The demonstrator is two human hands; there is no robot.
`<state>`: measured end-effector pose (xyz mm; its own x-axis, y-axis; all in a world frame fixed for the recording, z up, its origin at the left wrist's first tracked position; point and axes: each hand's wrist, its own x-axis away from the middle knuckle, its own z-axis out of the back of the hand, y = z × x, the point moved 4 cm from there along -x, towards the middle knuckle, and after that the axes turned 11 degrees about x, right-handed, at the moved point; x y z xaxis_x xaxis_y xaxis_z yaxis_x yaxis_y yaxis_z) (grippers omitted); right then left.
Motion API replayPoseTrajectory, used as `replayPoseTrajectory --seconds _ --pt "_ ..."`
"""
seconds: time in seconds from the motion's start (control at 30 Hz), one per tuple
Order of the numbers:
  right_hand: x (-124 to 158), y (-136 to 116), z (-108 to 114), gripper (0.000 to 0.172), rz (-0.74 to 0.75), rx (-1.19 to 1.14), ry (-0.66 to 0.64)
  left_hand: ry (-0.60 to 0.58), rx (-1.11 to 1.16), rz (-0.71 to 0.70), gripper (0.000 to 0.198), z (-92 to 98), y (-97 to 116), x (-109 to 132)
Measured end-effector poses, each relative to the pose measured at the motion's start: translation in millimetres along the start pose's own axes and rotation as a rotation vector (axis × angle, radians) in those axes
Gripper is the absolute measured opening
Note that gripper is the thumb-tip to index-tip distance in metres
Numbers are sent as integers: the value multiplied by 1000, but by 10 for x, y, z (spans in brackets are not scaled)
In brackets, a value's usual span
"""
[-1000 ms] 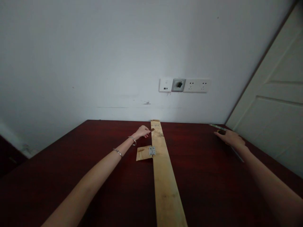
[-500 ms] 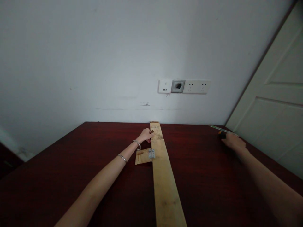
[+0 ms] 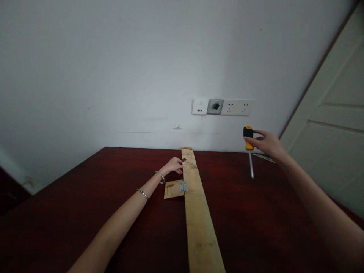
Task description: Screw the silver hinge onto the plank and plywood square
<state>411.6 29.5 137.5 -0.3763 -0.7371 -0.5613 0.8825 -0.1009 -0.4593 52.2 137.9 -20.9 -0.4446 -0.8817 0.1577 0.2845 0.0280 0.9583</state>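
My right hand [image 3: 267,143] pinches the yellow and black handle of a screwdriver [image 3: 249,144]. The screwdriver is raised above the table with its metal shank pointing down. At the left edge of a long wooden plank [image 3: 200,212], my left hand [image 3: 173,165] has its fingers apart, and I see nothing held in them. A small brown patch or piece [image 3: 184,160] shows on the plank beside those fingertips. Nearer to me, a metal hinge [image 3: 183,186] joins the plank to a short wooden piece [image 3: 173,189] on its left.
The dark red table [image 3: 136,159] reaches back to a white wall, which carries a row of sockets [image 3: 234,107]. A pale panelled door [image 3: 332,125] slants along the right side. Partly behind my right hand, a thin flat strip [image 3: 263,157] lies near the back right edge.
My right hand has lifted the screwdriver off the back right of the table and brought it left and up. My left hand has drawn slightly away from the brown patch.
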Motion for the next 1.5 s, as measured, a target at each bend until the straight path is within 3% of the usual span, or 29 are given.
replayPoseTrajectory --seconds 0.13,0.23,0.43,0.6,0.77,1.1,1.5 --pt "251 -674 -47 84 39 -332 -83 29 0 -20 9 -32 -8 -8" --pt "497 -1111 -68 85 129 -477 -89 62 -22 -29 7 -50 -15 -33" --pt "852 -1553 -281 84 209 -582 -122 117 -78 -50 8 -101 -36 -102" --pt "1000 -1729 -384 88 294 -655 -163 125 -97 -94 13 -129 -29 -96" --pt "1102 -1841 -380 78 379 -641 -198 101 -73 -120 14 -123 -15 -59" --pt "1112 -1815 -649 73 465 -679 -110 50 8 -86 7 -134 -24 -49" --pt "1195 -1815 -683 69 505 -665 -111 13 65 -73 9 -166 -29 -5"
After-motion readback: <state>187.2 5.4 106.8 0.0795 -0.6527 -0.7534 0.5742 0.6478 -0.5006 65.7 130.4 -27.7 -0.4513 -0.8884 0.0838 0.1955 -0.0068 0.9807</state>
